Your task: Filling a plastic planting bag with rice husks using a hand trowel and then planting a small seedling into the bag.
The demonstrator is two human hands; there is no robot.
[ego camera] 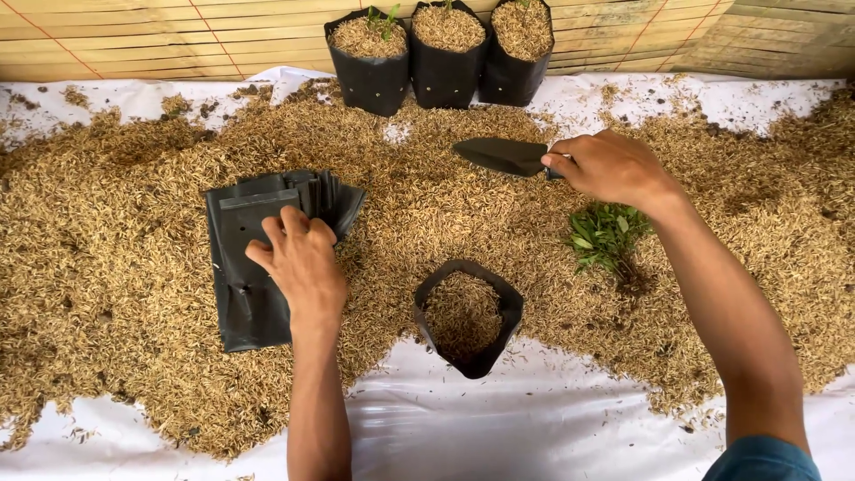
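My left hand (298, 258) lies flat on a stack of empty black plastic grow bags (242, 294) that rests on the rice husk, fingers spread on the top bag. My right hand (610, 167) grips the handle of a dark trowel (500, 156), whose blade points left just above the husk. In front of me an open black grow bag (468, 316) stands upright, filled with husk. A bunch of small green seedlings (606, 236) lies on the husk under my right forearm.
Loose rice husk (116, 258) covers a white sheet (499, 428) across the whole work surface. Three filled black grow bags (441, 53) stand at the back against a bamboo mat wall (178, 36); the left one shows a small green plant.
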